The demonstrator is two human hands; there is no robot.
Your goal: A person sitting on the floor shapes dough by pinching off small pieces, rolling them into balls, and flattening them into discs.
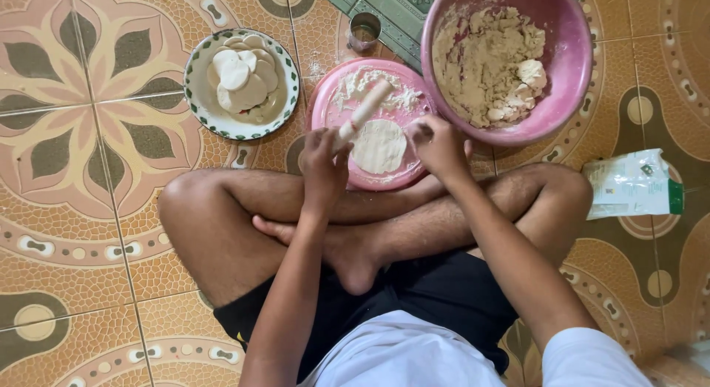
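Dough disc (379, 145) lies flat on the pink board (325, 113), between both hands, left hand (323, 165) gripping the slanted rolling pin (362, 112), right hand (438, 144) pinching the disc's edge.

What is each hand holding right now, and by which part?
The left hand holds the floured rolling pin by its near end. The right hand pinches something small; it cannot be told what.

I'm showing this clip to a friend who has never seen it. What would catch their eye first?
Probably the big pink bowl of crumbly dough at the top right, then the left hand holding a pale rolling pin over a flattened dough round on the floured pink board at centre. At upper left, a patterned plate holds finished rounds.
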